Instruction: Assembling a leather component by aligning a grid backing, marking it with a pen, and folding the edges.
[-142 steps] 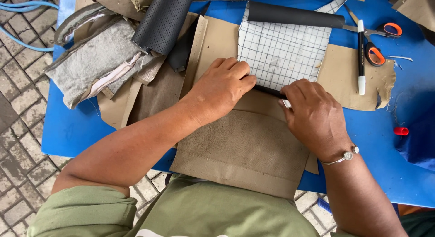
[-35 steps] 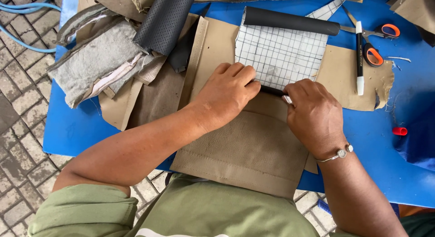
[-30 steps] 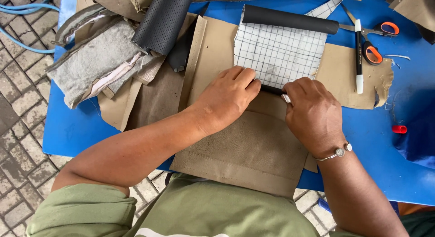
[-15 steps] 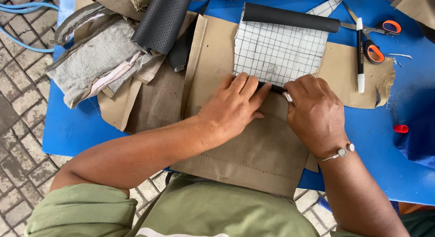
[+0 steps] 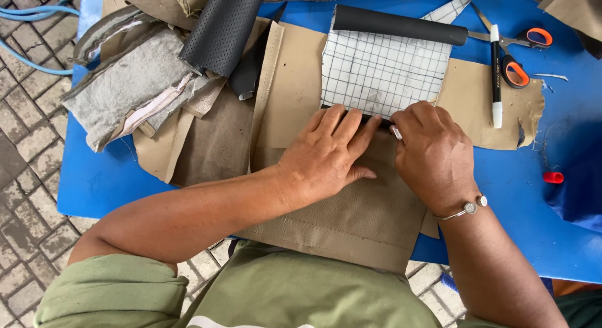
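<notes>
Has flattened the left hand (image 5: 326, 155) within the last second: fingers, curled at the knuckles before, now lie straight and close together, palm down and gripping nothing, tips on the near edge of the grid sheet (image 5: 382, 68) where it meets the tan panel (image 5: 351, 215). Has also slid that hand a little toward the right hand (image 5: 433, 152), so that the hands almost touch. Keeps the right hand curled shut, fingertips pinching a small pale tool (image 5: 396, 132) at the same edge, just beside the left fingertips. Reads as pinning the sheet's edge down on the panel, not shifting it: sheet, black roll (image 5: 401, 26) at its far end and panel lie as before, mid-table (image 5: 94, 177), straight ahead of the body.

Cannot name the pale tool: shows only a short end past the fingers. Covers most of a thin dark strip (image 5: 370, 119) along the sheet's edge with both hands; cannot tell how long it is or whether it belongs to the sheet. Loses the panel's near edge against the green shirt. Cuts off the scissors (image 5: 517, 58) partly behind the pen (image 5: 495, 71).
</notes>
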